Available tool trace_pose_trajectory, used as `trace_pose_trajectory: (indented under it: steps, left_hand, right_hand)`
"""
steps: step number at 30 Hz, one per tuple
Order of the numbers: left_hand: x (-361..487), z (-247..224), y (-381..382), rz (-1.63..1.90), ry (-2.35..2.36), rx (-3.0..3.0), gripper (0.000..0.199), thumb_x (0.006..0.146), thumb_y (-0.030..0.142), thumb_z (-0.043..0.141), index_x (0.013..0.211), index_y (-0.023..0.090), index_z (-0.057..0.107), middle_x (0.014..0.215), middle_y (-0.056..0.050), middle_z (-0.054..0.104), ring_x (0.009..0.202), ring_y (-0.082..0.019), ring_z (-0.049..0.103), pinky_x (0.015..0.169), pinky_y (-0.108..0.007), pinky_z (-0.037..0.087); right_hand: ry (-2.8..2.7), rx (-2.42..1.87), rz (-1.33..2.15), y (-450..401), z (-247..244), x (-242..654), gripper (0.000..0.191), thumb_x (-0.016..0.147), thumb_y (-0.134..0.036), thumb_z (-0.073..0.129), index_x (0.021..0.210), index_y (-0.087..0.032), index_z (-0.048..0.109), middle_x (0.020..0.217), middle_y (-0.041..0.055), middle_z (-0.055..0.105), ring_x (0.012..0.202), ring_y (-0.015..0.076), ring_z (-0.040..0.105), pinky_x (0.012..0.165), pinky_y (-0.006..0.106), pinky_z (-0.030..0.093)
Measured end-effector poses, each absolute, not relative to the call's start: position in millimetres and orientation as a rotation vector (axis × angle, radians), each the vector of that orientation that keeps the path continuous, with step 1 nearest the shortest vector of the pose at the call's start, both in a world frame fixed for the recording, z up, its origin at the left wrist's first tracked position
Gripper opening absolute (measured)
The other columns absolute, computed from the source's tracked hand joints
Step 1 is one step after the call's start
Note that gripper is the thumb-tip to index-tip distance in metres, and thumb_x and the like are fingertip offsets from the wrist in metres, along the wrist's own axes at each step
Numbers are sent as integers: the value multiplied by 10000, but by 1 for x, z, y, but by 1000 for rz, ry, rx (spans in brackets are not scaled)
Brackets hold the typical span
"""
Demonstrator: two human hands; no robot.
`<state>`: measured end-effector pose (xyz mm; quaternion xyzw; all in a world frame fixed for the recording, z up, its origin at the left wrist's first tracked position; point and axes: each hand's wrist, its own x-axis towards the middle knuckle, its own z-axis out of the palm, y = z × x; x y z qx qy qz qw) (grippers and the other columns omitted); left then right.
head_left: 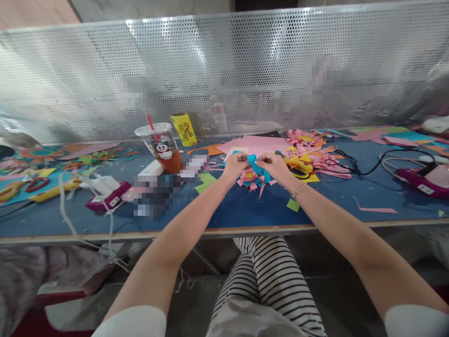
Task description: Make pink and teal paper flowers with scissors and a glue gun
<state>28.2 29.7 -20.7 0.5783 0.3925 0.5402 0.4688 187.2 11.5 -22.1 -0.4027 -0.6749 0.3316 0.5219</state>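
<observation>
Between my two hands is a small blue paper strip (252, 162), raised above the table. My left hand (236, 166) pinches its left side, and my right hand (273, 166) pinches its right side with thumb and finger. Just below them lies a pink and blue paper flower (249, 177) with a yellow centre. Yellow-handled scissors (299, 166) rest to the right of my right hand. Pink paper sheets (259, 144) lie behind my hands.
A cup with a red straw (163, 152) and a yellow can (184, 128) stand at the left. Purple power strips (108, 197) with cables lie at both sides. Pink paper flowers (305, 138) sit back right, before a perforated metal screen (210, 61).
</observation>
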Motion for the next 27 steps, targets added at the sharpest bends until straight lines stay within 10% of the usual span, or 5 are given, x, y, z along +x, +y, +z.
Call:
trace_pose_trajectory:
  steps: [27]
  left_hand:
    - [32,-6,13,1213,760,1169,199,584,64,655,765,124,597,699,-8,643,620,-111,624,724,-296,523]
  right_hand:
    - [-1486,-862,859,17,-30,186,290,671,-434,673,698,-212,488,657,-27,476,596,114,438,572,270,376]
